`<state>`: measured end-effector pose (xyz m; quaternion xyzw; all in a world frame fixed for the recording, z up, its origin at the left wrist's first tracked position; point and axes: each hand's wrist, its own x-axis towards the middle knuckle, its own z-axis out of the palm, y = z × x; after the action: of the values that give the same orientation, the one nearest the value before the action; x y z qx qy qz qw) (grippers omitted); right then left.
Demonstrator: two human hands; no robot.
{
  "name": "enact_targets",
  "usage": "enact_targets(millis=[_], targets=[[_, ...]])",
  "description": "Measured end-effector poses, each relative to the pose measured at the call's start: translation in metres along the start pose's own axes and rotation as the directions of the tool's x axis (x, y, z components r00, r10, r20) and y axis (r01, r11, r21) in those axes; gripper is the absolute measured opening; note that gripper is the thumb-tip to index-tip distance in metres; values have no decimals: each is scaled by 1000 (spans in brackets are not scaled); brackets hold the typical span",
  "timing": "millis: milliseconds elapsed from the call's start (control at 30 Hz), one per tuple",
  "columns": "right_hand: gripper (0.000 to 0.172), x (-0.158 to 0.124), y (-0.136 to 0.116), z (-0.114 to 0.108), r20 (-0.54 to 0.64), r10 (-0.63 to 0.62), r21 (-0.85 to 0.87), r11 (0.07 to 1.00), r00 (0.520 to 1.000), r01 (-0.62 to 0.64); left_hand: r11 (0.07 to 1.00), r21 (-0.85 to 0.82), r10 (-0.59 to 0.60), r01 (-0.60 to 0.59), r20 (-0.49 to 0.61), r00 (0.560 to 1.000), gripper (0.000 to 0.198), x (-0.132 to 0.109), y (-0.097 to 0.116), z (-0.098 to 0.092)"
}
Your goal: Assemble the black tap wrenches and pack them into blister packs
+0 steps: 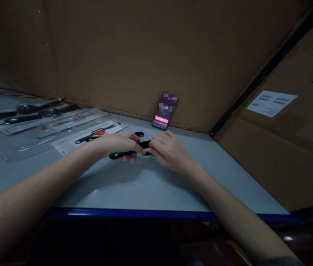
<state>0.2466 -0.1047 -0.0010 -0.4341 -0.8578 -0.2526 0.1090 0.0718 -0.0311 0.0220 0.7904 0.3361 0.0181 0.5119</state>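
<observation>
In the head view a black-handled tool (117, 155) with a light round spot at its near end is held just above the table, its exact kind unclear. My left hand (126, 145) is closed round its handle, fingers curled underneath. My right hand (166, 149) grips the other end, its fingertips meeting my left thumb. Behind my left hand shows another black rounded end (139, 134); I cannot tell whether it belongs to the same tool. Just left lies a printed white card (62, 146) picturing a black tool with a red-orange patch.
Clear plastic packaging (20, 147) and several black-handled tools (40, 115) lie on the left of the grey table (112, 188). A lit phone (162, 116) leans against the cardboard wall (134, 55) behind. A cardboard box (292, 147) with a white label (272, 103) borders the right side.
</observation>
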Motion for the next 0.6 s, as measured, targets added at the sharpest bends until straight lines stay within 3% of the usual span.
enact_targets(millis=[200, 267, 333, 367, 433, 467, 500, 533, 600], targets=[[24, 2, -11, 8, -39, 140, -29, 990, 989, -141, 999, 45, 28, -24, -82, 996, 20, 7, -2, 4], [23, 2, -10, 10, -76, 215, 45, 976, 974, -213, 999, 22, 44, -42, -114, 993, 19, 9, -4, 6], [21, 1, -3, 14, -135, 348, 241, 920, 928, -310, 996, -8, 90, -92, -161, 983, 18, 10, -3, 6], [21, 1, 2, 15, -165, 445, 375, 854, 880, -361, 992, -15, 122, -128, -188, 975, 17, 10, -3, 7], [33, -1, 14, 19, -195, 672, 653, 632, 715, -416, 978, -15, 197, -206, -232, 953, 18, 7, -1, 6], [43, -2, 19, 20, -171, 758, 762, 507, 630, -403, 969, -13, 236, -246, -245, 941, 18, 6, 0, 6], [49, -3, 23, 21, -111, 809, 851, 377, 578, -365, 958, -14, 274, -287, -252, 928, 19, 4, 1, 6], [52, -4, 25, 21, -24, 820, 917, 246, 572, -313, 946, -18, 310, -325, -252, 917, 20, 3, 1, 5], [50, -5, 26, 19, 150, 734, 968, 28, 663, -250, 923, -41, 365, -382, -217, 905, 22, 0, 1, 4]])
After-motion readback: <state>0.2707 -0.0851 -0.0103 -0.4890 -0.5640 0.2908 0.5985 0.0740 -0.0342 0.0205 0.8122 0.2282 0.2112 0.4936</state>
